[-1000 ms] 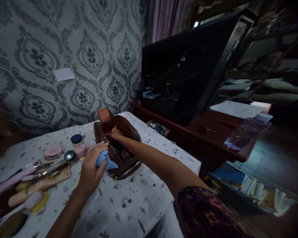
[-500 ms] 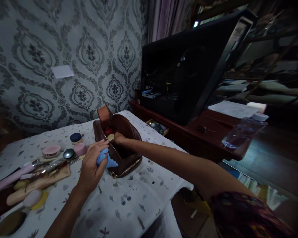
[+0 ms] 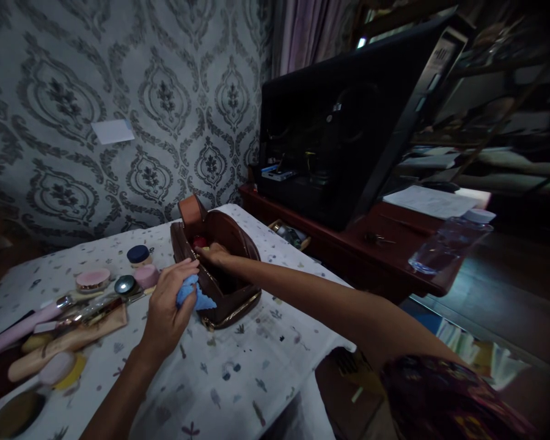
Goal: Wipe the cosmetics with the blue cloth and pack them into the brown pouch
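A brown handbag (image 3: 231, 305) with its zip undone stands on the cloth-covered table. My left hand (image 3: 173, 296) is closed round a crumpled blue cloth (image 3: 196, 295), its fingertips on the bag's near left rim. Inside the opening is my right hand (image 3: 216, 253), its fingers curled over a small pale yellow item (image 3: 205, 249) that they mostly cover. A red item (image 3: 198, 242) lies just beyond those fingers. The bottom of the bag is dark and partly blocked by my forearm.
Left of the bag lie a blue-lidded jar (image 3: 138, 255), a pink compact (image 3: 93, 278), a pink jar (image 3: 146, 276), and several tubes and brushes. At the right, a red-brown desk (image 3: 394, 256) holds a large black screen (image 3: 321, 140), papers and a clear bottle (image 3: 451, 241).
My right hand has shifted slightly left inside the bag, covering more of the pale yellow item. My left hand keeps its hold on the blue cloth at the rim.
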Motion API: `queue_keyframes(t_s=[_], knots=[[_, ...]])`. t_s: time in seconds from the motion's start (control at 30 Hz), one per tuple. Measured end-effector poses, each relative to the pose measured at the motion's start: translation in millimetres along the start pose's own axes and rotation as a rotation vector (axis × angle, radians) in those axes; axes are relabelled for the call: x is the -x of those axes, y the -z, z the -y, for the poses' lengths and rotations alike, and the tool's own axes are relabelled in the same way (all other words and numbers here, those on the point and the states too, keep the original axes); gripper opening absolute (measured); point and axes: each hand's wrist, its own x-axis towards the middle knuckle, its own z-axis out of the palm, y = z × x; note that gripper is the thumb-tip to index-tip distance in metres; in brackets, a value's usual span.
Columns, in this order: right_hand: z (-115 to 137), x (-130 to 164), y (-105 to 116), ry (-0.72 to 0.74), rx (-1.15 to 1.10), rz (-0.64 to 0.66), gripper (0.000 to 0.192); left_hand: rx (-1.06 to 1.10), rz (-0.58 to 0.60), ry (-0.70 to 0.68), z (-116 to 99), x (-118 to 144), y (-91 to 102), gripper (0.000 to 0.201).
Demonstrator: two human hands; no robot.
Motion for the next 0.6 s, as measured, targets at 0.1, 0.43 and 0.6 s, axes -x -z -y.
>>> queue_keyframes(t_s=[0.1,0.43,0.6], knots=[[5.3,-9.2,0.5,-0.017,0.022,0.011,0.056,-0.001,-0.006,-0.002,-0.7,0.0,-0.3,0.023],[17.9,-33.5,-1.5,-0.016,0.116,-0.006,0.063,-0.023,0.005,-0.036,0.1,2.1,0.5,0.024],[17.8,-40.5,-5.4,-0.002,0.134,-0.001,0.064,-0.016,0.006,-0.017,-1.4,1.4,0.5,0.024]])
